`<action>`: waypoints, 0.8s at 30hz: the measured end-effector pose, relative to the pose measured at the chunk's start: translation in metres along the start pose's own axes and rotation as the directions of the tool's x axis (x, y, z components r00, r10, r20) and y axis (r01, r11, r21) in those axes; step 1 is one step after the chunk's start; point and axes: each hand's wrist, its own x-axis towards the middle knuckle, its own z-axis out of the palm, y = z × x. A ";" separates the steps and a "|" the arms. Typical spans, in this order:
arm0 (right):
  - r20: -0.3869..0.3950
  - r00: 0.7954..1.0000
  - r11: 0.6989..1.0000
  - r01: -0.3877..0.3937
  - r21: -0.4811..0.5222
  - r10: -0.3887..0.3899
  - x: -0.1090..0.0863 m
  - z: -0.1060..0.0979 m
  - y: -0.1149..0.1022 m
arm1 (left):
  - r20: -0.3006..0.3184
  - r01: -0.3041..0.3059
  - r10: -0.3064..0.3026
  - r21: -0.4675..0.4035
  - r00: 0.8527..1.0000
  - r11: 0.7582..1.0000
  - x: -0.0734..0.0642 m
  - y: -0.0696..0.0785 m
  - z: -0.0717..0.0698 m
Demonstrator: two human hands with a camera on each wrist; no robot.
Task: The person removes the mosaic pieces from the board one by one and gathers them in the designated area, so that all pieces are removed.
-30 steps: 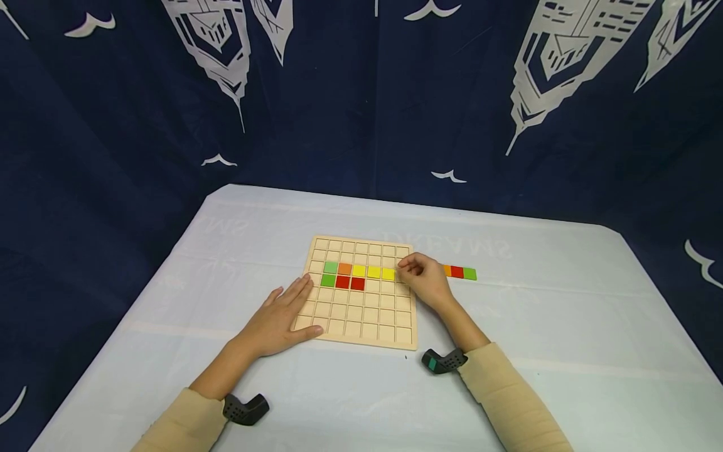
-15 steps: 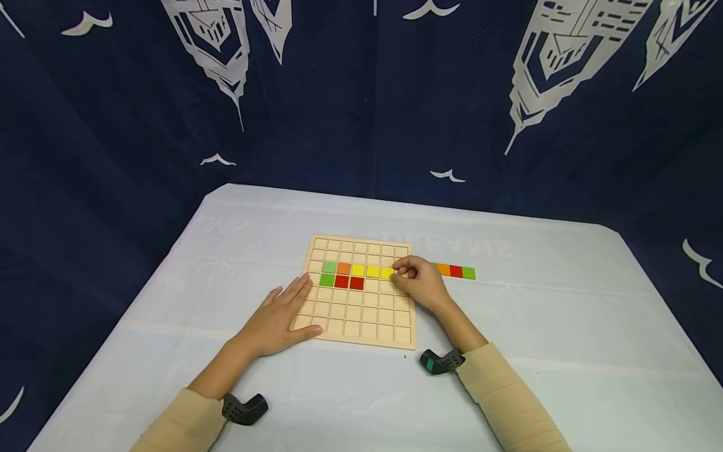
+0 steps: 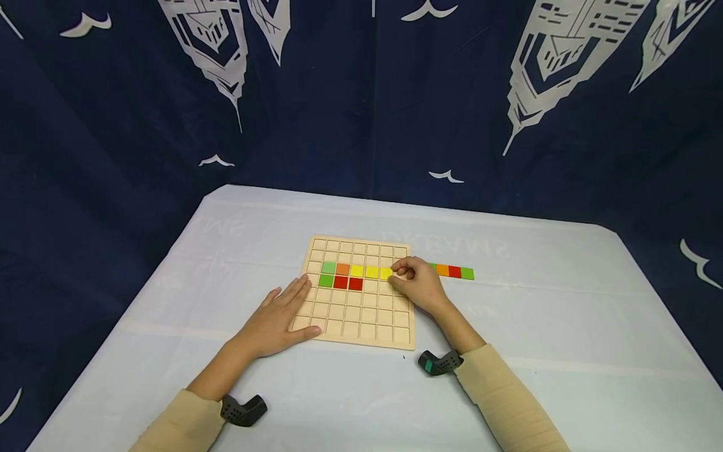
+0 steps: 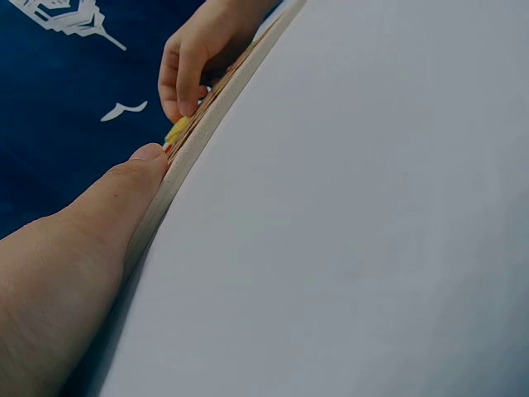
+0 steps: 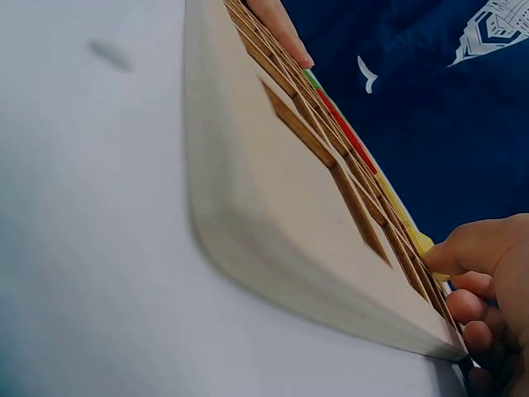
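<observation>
A square wooden grid board (image 3: 353, 329) lies on the table with coloured square tiles in two rows. The upper row holds a light green tile (image 3: 329, 267), an orange tile (image 3: 342, 269) and yellow ones; below sit a green tile (image 3: 326, 281) and two red ones. My left hand (image 3: 277, 319) rests spread on the board's left edge, thumb at the front corner. Over the right side, my right hand (image 3: 420, 285) pinches the rightmost yellow tile (image 3: 386, 274) between thumb and finger. In the left wrist view this yellow tile (image 4: 176, 131) shows under the fingertips.
A strip of loose tiles (image 3: 454, 272), green, orange and red among them, lies right of the board, its left end behind my right hand. A white cloth covers the table (image 3: 542, 301). A dark blue printed curtain (image 3: 339, 113) hangs behind the far edge.
My right hand has shifted slightly left, its fingertips now at the rightmost yellow tile. More of the loose strip shows beside it. The left hand stays in place.
</observation>
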 end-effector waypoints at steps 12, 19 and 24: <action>-0.066 0.998 0.993 0.012 0.120 -0.004 -0.002 0.002 0.000 | 0.002 0.004 -0.004 -0.002 1.000 1.000 0.000 0.000 0.000; -0.089 0.996 0.988 0.025 0.151 -0.012 -0.002 0.003 0.001 | 0.006 0.004 -0.004 -0.005 1.000 1.000 0.000 0.000 -0.001; -0.086 0.996 0.985 0.028 0.171 -0.013 -0.003 0.002 -0.005 | 0.010 0.007 -0.007 -0.001 1.000 1.000 0.000 0.001 -0.002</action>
